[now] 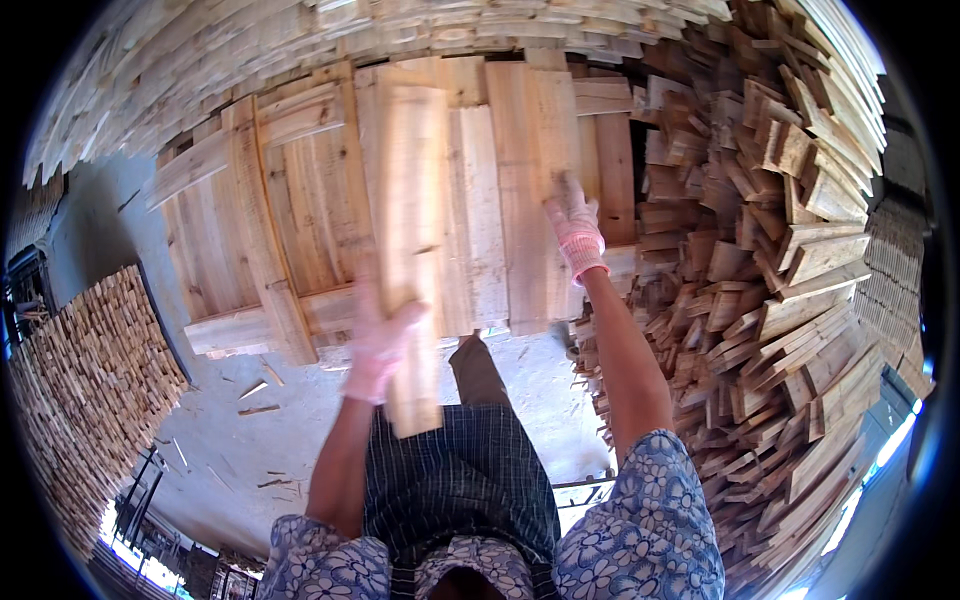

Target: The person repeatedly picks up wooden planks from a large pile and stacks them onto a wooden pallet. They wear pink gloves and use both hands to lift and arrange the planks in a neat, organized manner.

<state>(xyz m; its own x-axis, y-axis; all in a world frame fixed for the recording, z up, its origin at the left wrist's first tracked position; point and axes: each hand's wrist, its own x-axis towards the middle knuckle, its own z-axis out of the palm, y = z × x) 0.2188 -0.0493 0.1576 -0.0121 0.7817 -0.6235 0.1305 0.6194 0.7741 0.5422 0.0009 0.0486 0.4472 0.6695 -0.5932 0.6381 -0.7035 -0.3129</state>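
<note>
My left hand (378, 345), in a pale pink work glove and blurred by motion, grips the lower part of a long wooden plank (412, 200). The thumb lies over its edge and the other fingers are partly hidden. The plank stands out above the other boards, lengthwise away from me. To the right, my right hand (575, 225), in a matching glove, lies over the right edge of a wide wooden board (535, 130), with its fingers stretched forward. Several boards lie side by side beneath, on a wooden panel with crosspieces (265, 225).
Loose short boards (740, 300) form a high, uneven heap close on my right. Stacked planks (300, 50) rise behind the panel. Another neat plank stack (90, 390) stands at the left. Wood scraps (260, 408) lie on the grey floor (225, 440).
</note>
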